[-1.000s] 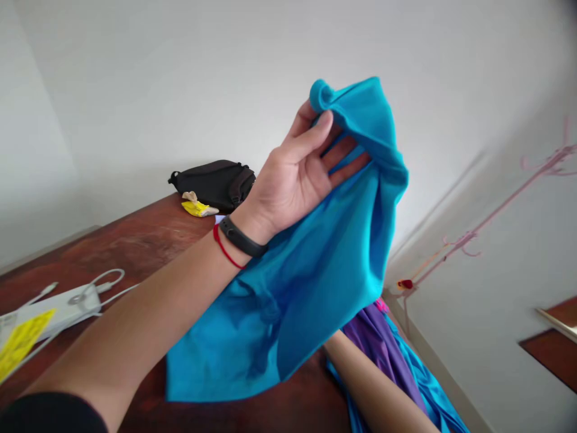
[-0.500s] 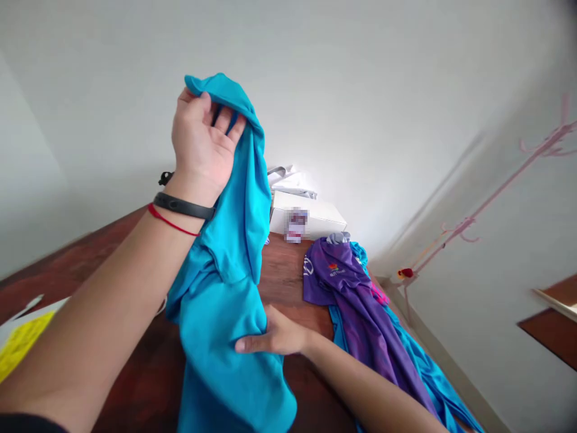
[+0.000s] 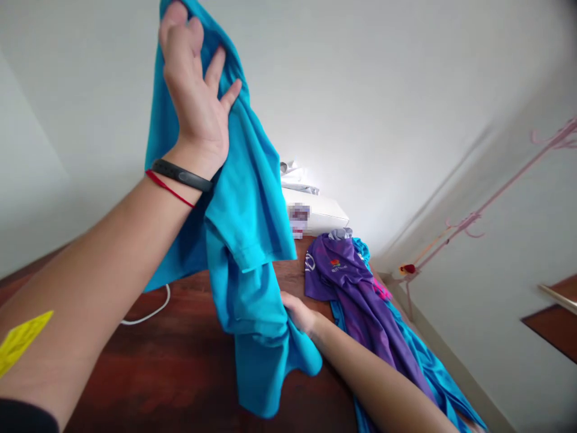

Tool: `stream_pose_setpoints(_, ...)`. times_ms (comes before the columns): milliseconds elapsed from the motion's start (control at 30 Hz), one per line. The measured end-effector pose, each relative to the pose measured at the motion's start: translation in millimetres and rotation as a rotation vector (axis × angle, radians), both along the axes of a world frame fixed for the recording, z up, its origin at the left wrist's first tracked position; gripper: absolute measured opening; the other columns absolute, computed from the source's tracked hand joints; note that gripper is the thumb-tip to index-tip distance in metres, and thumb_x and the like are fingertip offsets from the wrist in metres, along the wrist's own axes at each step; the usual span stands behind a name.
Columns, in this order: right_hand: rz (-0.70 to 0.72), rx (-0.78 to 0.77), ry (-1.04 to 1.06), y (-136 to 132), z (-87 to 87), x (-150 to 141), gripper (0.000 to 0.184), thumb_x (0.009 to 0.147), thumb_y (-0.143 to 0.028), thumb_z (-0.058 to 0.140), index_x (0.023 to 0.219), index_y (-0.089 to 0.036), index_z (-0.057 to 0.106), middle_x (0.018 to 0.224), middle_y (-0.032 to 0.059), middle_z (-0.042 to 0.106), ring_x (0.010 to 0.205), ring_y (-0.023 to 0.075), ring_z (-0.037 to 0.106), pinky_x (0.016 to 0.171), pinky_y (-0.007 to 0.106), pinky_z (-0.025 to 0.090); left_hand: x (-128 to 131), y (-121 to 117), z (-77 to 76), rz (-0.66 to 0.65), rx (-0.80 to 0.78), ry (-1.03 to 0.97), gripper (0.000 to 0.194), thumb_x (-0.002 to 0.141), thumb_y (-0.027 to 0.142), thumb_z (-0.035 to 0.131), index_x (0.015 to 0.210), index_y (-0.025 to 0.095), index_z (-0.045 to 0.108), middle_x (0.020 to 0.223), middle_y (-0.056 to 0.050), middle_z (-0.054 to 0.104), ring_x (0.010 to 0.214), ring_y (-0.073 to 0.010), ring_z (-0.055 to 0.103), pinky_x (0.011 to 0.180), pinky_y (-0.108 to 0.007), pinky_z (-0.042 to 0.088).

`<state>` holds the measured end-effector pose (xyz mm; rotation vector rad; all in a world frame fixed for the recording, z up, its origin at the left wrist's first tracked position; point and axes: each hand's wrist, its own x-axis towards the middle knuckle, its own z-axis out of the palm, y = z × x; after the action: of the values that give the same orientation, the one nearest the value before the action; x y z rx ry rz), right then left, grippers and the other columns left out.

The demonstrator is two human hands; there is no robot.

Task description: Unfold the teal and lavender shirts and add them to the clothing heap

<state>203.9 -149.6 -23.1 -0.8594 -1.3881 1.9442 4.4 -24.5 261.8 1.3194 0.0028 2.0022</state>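
Note:
My left hand (image 3: 193, 96) is raised high at the top left, pinching the upper edge of a turquoise shirt (image 3: 252, 240) that hangs down over the brown wooden table (image 3: 180, 373). A black band and a red string circle that wrist. My right hand (image 3: 300, 313) is low at the table, gripping the shirt's lower folds; the fabric partly hides its fingers.
A purple jersey (image 3: 356, 294) lies over another turquoise garment (image 3: 433, 373) at the table's right edge. A white box (image 3: 322, 213) with white cloth on it stands at the back by the wall. A white cable (image 3: 148, 313) and a yellow label (image 3: 22, 340) are at left.
My left hand has lifted the shirt higher and the cloth has spread out. My right hand has slid a little right along the lower folds.

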Motion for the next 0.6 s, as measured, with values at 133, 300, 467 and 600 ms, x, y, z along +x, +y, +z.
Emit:
stream_pose_setpoints(133, 0.239, -0.097, 0.031, -3.3, 11.5, 11.7, 0.079, 0.053, -0.053, 0.091, 0.119, -0.017, 0.068, 0.116, 0.0104, 0.073, 0.119, 0.0317, 0.064, 0.107, 0.045, 0.046, -15.6, 45.4, -38.9, 0.102, -0.263, -0.062, 0.050, 0.101, 0.023, 0.026, 0.149, 0.032, 0.016, 0.150, 0.011, 0.029, 0.130, -0.0063, 0.032, 0.106, -0.030, 0.025)
stream_pose_setpoints(300, 0.173, -0.149, -0.012, -1.5, 15.9, 7.5, 0.067, 0.057, -0.026, 0.091, 0.119, -0.017, 0.067, 0.113, 0.0086, 0.073, 0.109, 0.0313, 0.068, 0.098, 0.048, 0.052, -45.7, 99.6, -110.5, 0.189, -0.521, 0.098, 0.049, 0.092, 0.036, 0.049, 0.138, 0.031, 0.032, 0.123, 0.014, 0.053, 0.120, -0.0048, 0.029, 0.099, -0.025, 0.021)
stream_pose_setpoints(467, -0.086, -0.186, 0.094, 13.9, 3.8, -1.3, 0.049, 0.061, -0.015, 0.076, 0.110, -0.016, 0.069, 0.103, 0.0063, 0.076, 0.096, 0.0270, 0.071, 0.091, 0.043, 0.056, -69.7, 95.0, -161.9, -0.061, -0.794, 0.461, 0.029, 0.090, 0.043, 0.053, 0.105, 0.018, 0.053, 0.079, 0.006, 0.065, 0.086, -0.0111, 0.054, 0.087, -0.028, 0.037)
stream_pose_setpoints(600, -0.155, -0.212, 0.152, 25.0, 2.6, -2.6, 0.048, 0.069, -0.023, 0.072, 0.116, -0.014, 0.066, 0.105, 0.0078, 0.075, 0.097, 0.0261, 0.072, 0.096, 0.043, 0.054, -59.9, 27.8, -186.2, -0.333, -0.852, 0.814, 0.033, 0.088, 0.047, 0.063, 0.094, 0.014, 0.063, 0.076, -0.003, 0.074, 0.064, -0.0177, 0.066, 0.061, -0.027, 0.046)
